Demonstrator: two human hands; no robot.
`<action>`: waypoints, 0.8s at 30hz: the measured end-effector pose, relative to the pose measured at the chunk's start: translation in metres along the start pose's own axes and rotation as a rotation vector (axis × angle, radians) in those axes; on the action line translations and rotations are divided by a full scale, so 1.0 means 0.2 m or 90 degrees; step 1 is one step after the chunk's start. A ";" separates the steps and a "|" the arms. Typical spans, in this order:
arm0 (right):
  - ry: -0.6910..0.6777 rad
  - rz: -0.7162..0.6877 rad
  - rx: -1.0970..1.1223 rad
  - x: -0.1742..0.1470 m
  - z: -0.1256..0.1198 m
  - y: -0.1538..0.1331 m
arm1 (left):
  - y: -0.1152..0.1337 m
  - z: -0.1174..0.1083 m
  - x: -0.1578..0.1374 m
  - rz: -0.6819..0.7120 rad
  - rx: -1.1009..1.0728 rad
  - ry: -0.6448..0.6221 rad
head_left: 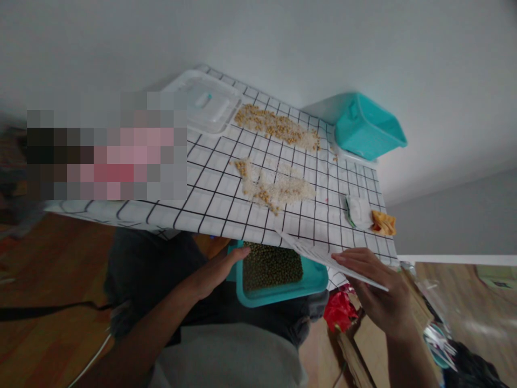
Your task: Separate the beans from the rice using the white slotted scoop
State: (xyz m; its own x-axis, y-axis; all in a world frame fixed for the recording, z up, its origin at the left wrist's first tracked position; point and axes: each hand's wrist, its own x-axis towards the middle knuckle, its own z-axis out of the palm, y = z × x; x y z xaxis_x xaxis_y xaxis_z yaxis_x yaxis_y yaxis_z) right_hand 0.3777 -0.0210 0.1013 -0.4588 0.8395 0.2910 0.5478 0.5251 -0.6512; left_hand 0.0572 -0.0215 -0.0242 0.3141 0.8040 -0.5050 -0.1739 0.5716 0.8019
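My left hand (pixel 220 269) is closed on the left rim of a teal bin (pixel 283 298), its thumb over the edge. Small green beans, like mung beans (pixel 270 267), fill the bottom of the bin, which rests over my lap at the table's edge. My right hand (pixel 377 285) pinches a thin white card (pixel 311 252), slanting from the table edge above the bin. Just beyond the card, a pile of white grains mixed with yellowish beans (pixel 274 186) is spread on the checked tablecloth (pixel 210 207). Farther back lies a second pile of yellowish beans (pixel 278 126) and grains.
A clear plastic lid or tray (pixel 205 102) lies at the back left. One more teal bin (pixel 361 129) stands at the back right. Near the right edge are a white packet (pixel 358 211) and an orange cloth (pixel 383 222). A blurred-out area covers the left side.
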 end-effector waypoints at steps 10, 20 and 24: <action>0.071 0.013 -0.027 0.15 0.02 0.05 | -0.01 -0.02 0.00 0.009 -0.017 -0.004; -0.058 -0.038 0.032 0.07 -0.04 0.01 | 0.01 -0.04 -0.01 0.018 -0.016 -0.014; -0.036 -0.036 0.044 0.09 -0.03 0.01 | 0.01 -0.06 -0.01 0.022 0.022 0.001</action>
State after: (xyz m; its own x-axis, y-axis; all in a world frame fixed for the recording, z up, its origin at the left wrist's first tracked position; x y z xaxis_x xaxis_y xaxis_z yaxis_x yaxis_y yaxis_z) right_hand 0.3735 -0.0037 0.1101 -0.5269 0.7989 0.2901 0.4717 0.5587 -0.6821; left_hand 0.0448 -0.0197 -0.0251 0.3063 0.8234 -0.4776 -0.1523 0.5377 0.8293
